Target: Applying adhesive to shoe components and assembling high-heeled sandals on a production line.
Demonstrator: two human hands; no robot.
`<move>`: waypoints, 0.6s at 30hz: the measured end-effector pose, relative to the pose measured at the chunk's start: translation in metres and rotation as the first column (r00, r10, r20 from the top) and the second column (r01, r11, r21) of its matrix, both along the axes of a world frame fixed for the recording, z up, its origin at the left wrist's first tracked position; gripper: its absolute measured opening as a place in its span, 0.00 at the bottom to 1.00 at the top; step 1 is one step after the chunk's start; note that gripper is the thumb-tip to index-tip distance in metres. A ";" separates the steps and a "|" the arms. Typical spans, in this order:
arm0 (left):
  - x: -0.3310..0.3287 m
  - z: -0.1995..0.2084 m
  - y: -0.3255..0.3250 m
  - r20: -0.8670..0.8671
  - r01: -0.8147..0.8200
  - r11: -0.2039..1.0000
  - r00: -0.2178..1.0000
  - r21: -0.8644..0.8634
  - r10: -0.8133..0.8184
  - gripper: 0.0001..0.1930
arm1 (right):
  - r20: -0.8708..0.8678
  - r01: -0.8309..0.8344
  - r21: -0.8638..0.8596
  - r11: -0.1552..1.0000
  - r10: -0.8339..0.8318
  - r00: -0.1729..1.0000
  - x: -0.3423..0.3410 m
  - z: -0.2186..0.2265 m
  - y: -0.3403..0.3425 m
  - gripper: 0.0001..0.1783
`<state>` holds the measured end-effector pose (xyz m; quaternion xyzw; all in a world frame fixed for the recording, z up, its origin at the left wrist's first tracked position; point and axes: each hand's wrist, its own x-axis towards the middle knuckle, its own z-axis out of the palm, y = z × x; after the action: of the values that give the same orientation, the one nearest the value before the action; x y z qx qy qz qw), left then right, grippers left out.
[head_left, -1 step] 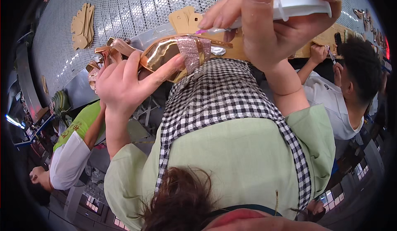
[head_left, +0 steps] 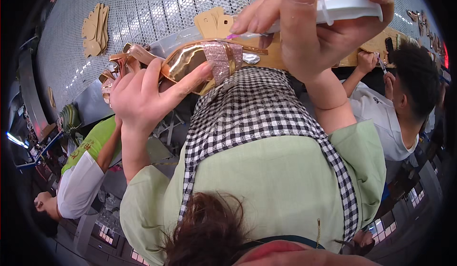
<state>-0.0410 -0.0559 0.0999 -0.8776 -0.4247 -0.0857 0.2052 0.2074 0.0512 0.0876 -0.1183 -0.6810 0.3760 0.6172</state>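
A rose-gold sandal (head_left: 188, 61) with a glittery pink strap lies across the front edge of the bench, toe end to the right. My left hand (head_left: 143, 92) grips it, thumb on the strap and fingers round the metallic part. Above and right of it, my right hand (head_left: 314, 42) is closed around a white plastic syringe (head_left: 350, 10). Its pink tip (head_left: 232, 36) points left at the sandal's upper edge; whether it touches cannot be told. My right fingers cover part of the barrel.
More rose-gold sandals (head_left: 121, 64) stand left of my left hand. Beige sole-shaped pieces (head_left: 207, 23) lie behind the sandal, with another stack (head_left: 97, 30) on the perforated metal surface (head_left: 157, 4). A crumpled silvery piece (head_left: 251, 58) sits by my apron. Co-workers sit right (head_left: 381, 109) and left (head_left: 81, 190).
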 end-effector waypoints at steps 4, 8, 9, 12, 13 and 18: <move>0.000 0.000 0.000 0.006 -0.004 1.000 1.000 0.003 0.004 0.25 | -0.130 -0.004 -0.074 0.997 -0.006 0.992 -0.004 -0.017 -0.006 0.30; -0.003 -0.001 -0.002 -0.004 -0.035 0.999 0.999 -0.019 0.035 0.25 | -0.122 -0.064 -0.127 0.990 0.048 0.991 0.001 -0.015 -0.007 0.23; -0.005 -0.004 -0.002 -0.002 -0.034 0.999 0.999 -0.019 0.034 0.25 | -0.120 -0.063 -0.127 0.990 0.047 0.992 0.006 -0.019 -0.006 0.23; -0.009 -0.009 0.000 0.001 -0.012 0.996 1.000 0.086 0.012 0.36 | -0.041 -0.194 -0.229 0.954 0.190 0.981 0.014 -0.018 -0.006 0.09; -0.008 -0.009 0.000 -0.001 -0.014 0.996 1.000 0.085 0.014 0.36 | -0.051 -0.205 -0.328 0.922 0.200 0.979 0.013 -0.003 -0.013 0.10; -0.007 -0.010 0.002 0.013 0.001 0.996 1.000 0.094 -0.002 0.35 | -0.130 -0.268 -0.572 0.775 0.237 0.963 0.009 -0.009 -0.016 0.26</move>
<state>-0.0484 -0.0538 0.0900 -0.8667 -0.4208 -0.1116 0.2435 0.2167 0.0352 0.0790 -0.2004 -0.5258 0.6492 0.5117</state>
